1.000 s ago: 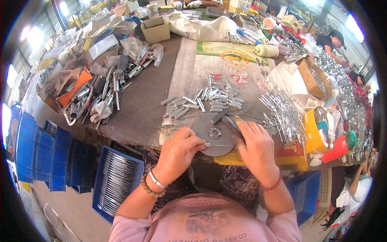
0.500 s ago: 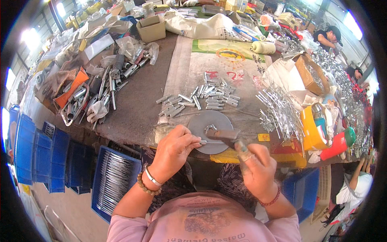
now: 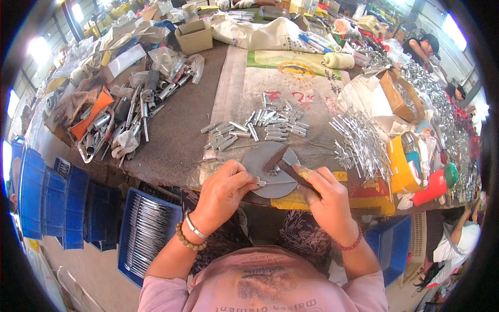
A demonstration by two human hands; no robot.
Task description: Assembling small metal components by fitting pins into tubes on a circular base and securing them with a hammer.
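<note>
My left hand (image 3: 227, 183) pinches a thin metal rod (image 3: 278, 182) with a small silver sleeve at its end, low across a round grey plate (image 3: 254, 153). In my right hand (image 3: 331, 196) is a hammer, gripped by its handle. The dark, rusty hammer head (image 3: 274, 159) is over the middle of the plate and hides what lies beneath it. Just beyond the plate, several short silver tubes (image 3: 278, 125) lie in a loose pile on a flattened sack (image 3: 234, 93).
Thin metal rods (image 3: 358, 143) lie heaped to the right, beside a cut-open yellow container (image 3: 403, 174) and a red bottle (image 3: 430, 188). Bagged tubes and tools (image 3: 143, 104) sit at left. Below the table edge, a blue crate (image 3: 125, 260) holds long metal rods. Another person (image 3: 420, 51) works far right.
The hammer head has swung from a sideways position to an upward-slanting one over the plate, and my right hand has shifted slightly up. My left hand stays on the rod.
</note>
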